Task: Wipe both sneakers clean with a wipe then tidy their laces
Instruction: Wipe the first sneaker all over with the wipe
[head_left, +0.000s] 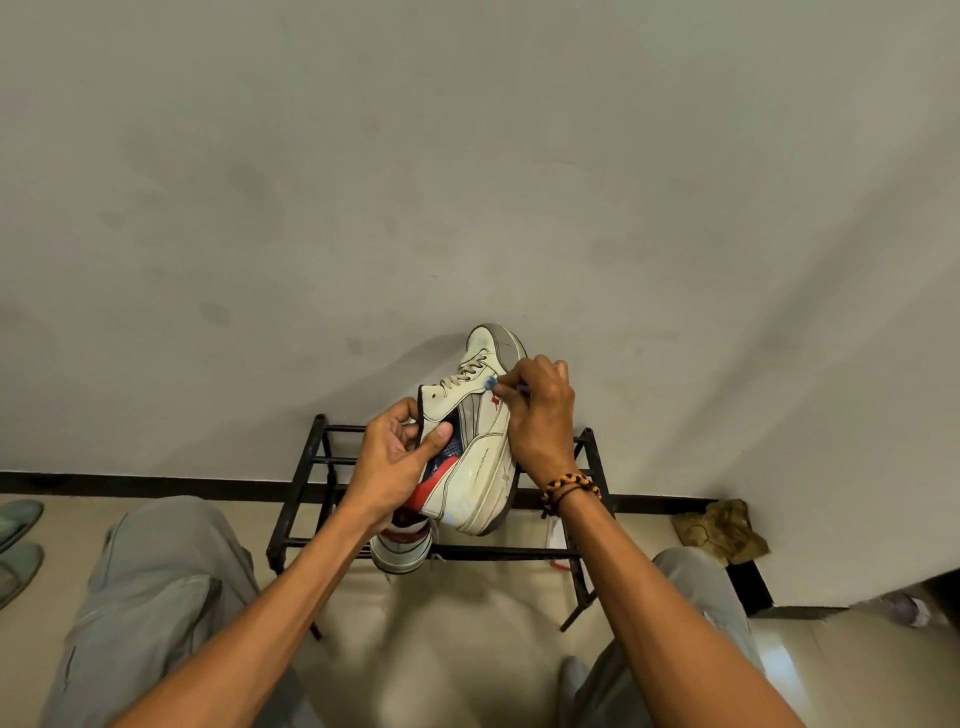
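Fingers of left hand (397, 457) grip white sneaker (475, 441) collar at frame centre; right hand (540, 410) pinches blue wipe (490, 383) against its side, just beside the laces (464, 373).

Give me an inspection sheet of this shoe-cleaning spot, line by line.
Surface: beige floor tile; black metal shoe rack stands against the wall.
Job's things: white sneaker held up above the rack, toe pointing up; small blue wipe pressed near its laces; second sneaker on the rack below, mostly hidden.
Clutter: crumpled tan cloth on the floor at right; green slippers at left.
Grippers: left hand grips the sneaker's collar; right hand pinches the wipe.
Cables: nothing seen.
Surroundings: scuffed pale wall, dark skirting; person's grey-trousered knees.
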